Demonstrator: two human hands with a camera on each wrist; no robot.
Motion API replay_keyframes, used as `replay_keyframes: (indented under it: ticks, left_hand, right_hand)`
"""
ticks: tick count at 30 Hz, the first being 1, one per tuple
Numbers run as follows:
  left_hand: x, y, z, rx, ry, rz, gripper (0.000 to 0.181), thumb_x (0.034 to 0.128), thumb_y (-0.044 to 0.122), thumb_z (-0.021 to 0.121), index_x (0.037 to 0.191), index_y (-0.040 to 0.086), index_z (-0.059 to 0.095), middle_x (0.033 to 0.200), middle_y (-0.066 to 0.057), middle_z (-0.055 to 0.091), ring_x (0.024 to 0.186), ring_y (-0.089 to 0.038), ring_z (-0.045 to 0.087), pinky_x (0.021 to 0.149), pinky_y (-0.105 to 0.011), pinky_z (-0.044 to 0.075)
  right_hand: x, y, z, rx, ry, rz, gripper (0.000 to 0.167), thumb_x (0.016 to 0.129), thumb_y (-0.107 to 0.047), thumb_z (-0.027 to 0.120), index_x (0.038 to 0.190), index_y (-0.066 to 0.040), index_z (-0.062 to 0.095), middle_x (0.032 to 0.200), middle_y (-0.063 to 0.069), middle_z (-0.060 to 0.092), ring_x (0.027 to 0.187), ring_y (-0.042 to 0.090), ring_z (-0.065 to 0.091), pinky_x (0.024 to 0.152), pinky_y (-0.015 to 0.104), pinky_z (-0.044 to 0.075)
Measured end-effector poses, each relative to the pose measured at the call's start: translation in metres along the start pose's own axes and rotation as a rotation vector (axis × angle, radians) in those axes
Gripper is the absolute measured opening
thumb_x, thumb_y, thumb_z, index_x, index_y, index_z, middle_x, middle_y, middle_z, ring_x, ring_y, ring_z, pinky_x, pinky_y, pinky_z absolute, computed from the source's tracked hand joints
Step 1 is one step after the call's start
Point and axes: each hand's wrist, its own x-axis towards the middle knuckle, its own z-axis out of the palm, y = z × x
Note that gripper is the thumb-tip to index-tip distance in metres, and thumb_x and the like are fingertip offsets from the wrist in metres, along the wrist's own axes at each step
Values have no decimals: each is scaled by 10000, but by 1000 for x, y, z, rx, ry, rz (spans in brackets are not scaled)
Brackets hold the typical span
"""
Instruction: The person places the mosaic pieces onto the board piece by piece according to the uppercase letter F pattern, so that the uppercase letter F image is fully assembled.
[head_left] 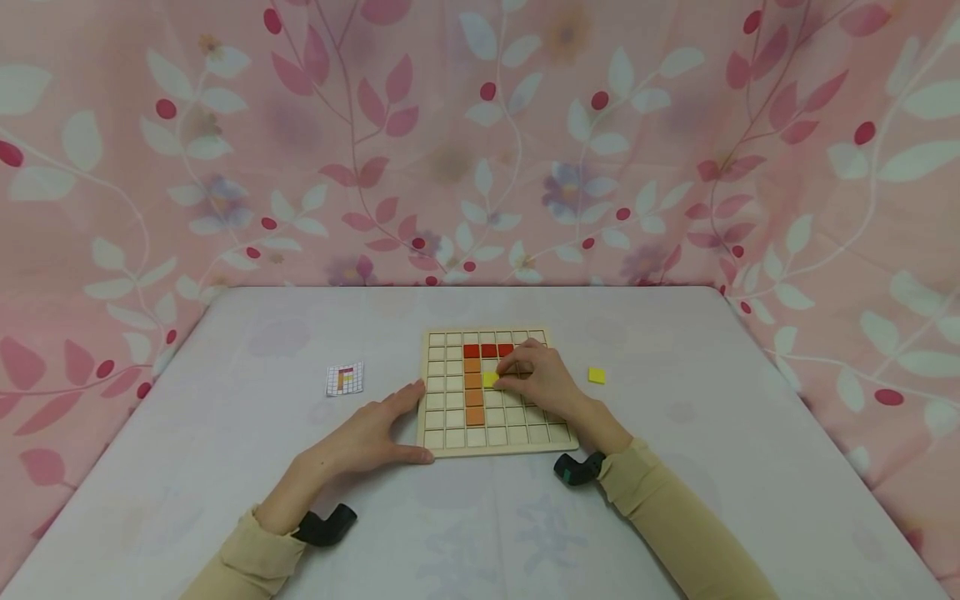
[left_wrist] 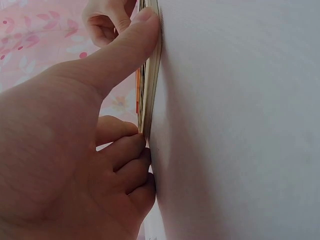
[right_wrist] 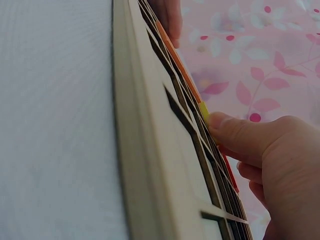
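A square wooden grid board (head_left: 435, 401) lies on the table, with three red tiles (head_left: 488, 351) visible in a row. Below the leftmost red tile runs a column of several orange tiles (head_left: 474, 397). My right hand (head_left: 546, 383) pinches a yellow tile (head_left: 490, 380) between thumb and fingers at a cell just right of that column. The right wrist view shows the thumb on this yellow tile (right_wrist: 203, 111) at the board's surface. My left hand (head_left: 363, 437) braces the board, its straight thumb at the front left corner and its fingers against the left edge.
Another yellow tile (head_left: 596, 376) lies on the table right of the board. A small printed pattern card (head_left: 345, 379) lies to the left. A floral curtain (head_left: 480, 142) hangs behind the table's back edge. Both wrists wear a black device (head_left: 326, 527).
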Motion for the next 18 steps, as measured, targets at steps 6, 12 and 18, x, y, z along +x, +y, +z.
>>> replay_keyframes:
  ticks: [6,12,18]
  left_hand:
    - [-1,0,-1,-1,-3,-4,1094,757,520,830,1593,118,251,1651,-62,249,1524,-301,221,1212,-517,243]
    - [-1,0,-1,-2,1,3,1093,757,526,828,1592,118,253,1649,-64,253,1524,-294,222,1213,-510,245]
    - [-2,1,-1,-1,4,16,1091,761,543,818,1587,98,263,1642,-91,270,1515,-331,237,1202,-538,253]
  right_hand:
    - [-1,2,0,-12,4,-23,207,752,-198,892,906,-124,776,916,-15,684,940,152,588,871,386,465]
    - [-1,2,0,-14,-1,-19,213,752,-200,892,915,-127,776,927,-17,680,945,152,586,876,387,469]
    - [-1,1,-1,-5,-2,-30,220,753,-182,889,929,-115,776,928,5,680,940,162,580,861,391,474]
